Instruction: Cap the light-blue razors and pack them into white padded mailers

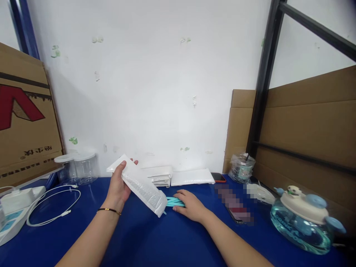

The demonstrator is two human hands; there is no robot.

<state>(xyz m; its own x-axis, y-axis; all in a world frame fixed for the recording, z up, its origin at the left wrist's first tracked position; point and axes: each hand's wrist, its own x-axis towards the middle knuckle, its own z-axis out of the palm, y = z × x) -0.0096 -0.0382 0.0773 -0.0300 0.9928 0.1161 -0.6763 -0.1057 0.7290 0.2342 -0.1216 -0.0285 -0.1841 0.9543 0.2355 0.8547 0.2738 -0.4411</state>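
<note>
My left hand [120,181] is closed around the upper end of a white padded envelope [144,187], thumb on top. The envelope is tilted, its lower end pointing down and right over the blue table. At that end, a bundle of flat teal strips [174,201] shows between the envelope and my right hand [190,205]. My right thumb and fingers grip the strips; their far ends are partly hidden behind the envelope. Beyond my hands, a stack of white envelopes [161,175] and another flat white envelope [192,177] lie against the wall.
On the left are a power strip [12,226], a white cable [55,218] and clear jars with white lids [85,168]. To the right stand a blue-tinted bottle [302,222] and a plastic-wrapped cup [242,168]. A phone [218,177] and a blurred-out item [235,204] lie nearby. Cardboard borders both sides.
</note>
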